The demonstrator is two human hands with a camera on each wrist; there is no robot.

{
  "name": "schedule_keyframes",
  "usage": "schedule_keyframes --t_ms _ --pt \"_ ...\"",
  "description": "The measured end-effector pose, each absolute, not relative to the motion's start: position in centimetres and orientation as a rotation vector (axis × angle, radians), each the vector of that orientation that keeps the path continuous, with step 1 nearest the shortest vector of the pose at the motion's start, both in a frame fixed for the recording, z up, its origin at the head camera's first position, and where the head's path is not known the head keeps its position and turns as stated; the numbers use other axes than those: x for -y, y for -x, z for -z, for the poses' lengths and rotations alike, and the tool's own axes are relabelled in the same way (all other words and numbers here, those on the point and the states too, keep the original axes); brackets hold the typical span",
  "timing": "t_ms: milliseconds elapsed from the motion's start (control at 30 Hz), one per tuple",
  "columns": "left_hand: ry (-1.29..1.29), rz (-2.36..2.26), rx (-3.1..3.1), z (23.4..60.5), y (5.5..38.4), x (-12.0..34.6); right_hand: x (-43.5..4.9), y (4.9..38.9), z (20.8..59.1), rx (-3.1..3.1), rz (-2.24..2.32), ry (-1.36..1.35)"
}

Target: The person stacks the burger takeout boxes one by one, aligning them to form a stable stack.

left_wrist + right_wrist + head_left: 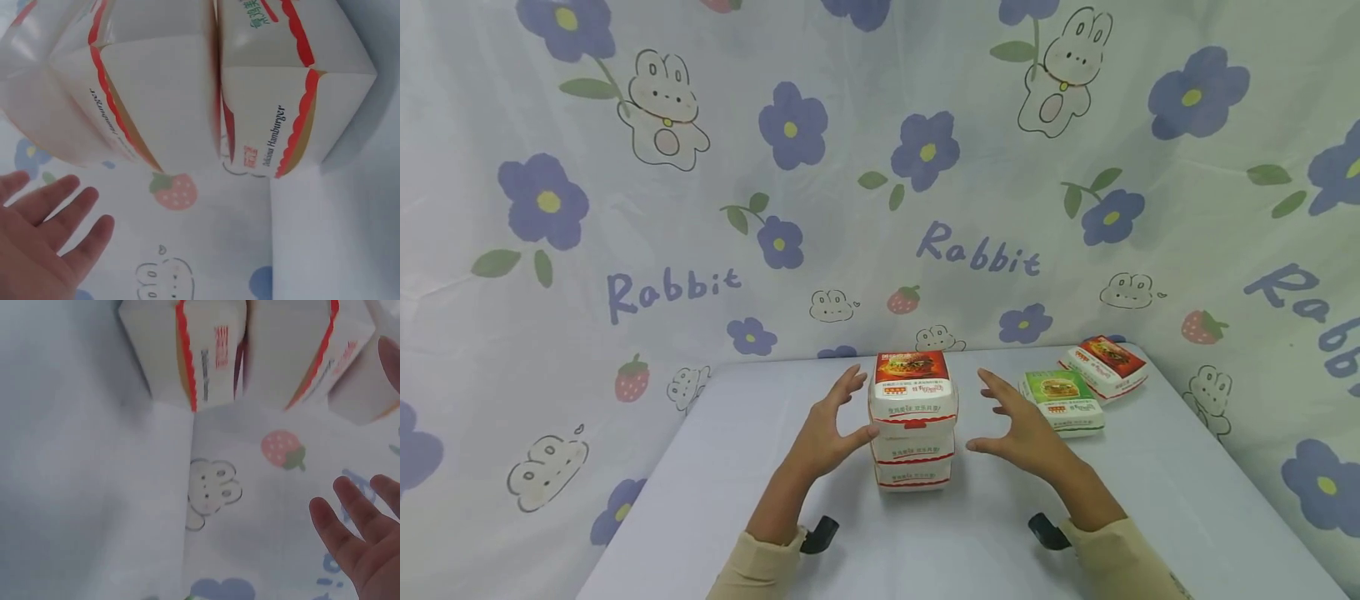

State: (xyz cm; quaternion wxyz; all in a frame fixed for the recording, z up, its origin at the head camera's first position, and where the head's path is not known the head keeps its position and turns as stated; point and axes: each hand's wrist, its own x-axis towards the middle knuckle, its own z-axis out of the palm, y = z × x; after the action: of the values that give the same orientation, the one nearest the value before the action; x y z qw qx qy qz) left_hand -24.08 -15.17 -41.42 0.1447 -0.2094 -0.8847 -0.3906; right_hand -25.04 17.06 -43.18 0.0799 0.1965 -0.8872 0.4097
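A stack of three hamburger boxes stands upright in the middle of the table; the top hamburger box (pixel 913 387) has a red lid with a burger picture. Below it sit the middle box (pixel 913 448) and the bottom box (pixel 913 477). My left hand (pixel 831 433) is beside the stack's left side, fingers spread, the thumb tip overlapping the boxes in the head view. On the other side my right hand (pixel 1018 425) is held apart from the stack with fingers spread. Both wrist views show the boxes' white sides, including a lower box (pixel 269 112) and another box (pixel 194 356).
At the back right of the white table (pixel 737 417) lie a green-lidded hamburger box (pixel 1062 400) and a red-lidded one (pixel 1105 367), close together. Behind the table hangs a curtain (pixel 850 208) printed with rabbits and flowers. Dark wrist-camera mounts (pixel 820 535) show at both sleeves.
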Motion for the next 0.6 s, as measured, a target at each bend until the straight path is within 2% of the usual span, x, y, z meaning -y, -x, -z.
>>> schedule_keyframes --t_ms 300,600 --pt "0.603 1.177 2.508 41.4 24.7 14.9 -21.0 26.7 43.3 2.727 -1.021 -0.558" --pt "0.714 1.173 2.391 41.5 25.1 14.5 -25.5 28.3 44.0 2.874 -0.973 -0.355"
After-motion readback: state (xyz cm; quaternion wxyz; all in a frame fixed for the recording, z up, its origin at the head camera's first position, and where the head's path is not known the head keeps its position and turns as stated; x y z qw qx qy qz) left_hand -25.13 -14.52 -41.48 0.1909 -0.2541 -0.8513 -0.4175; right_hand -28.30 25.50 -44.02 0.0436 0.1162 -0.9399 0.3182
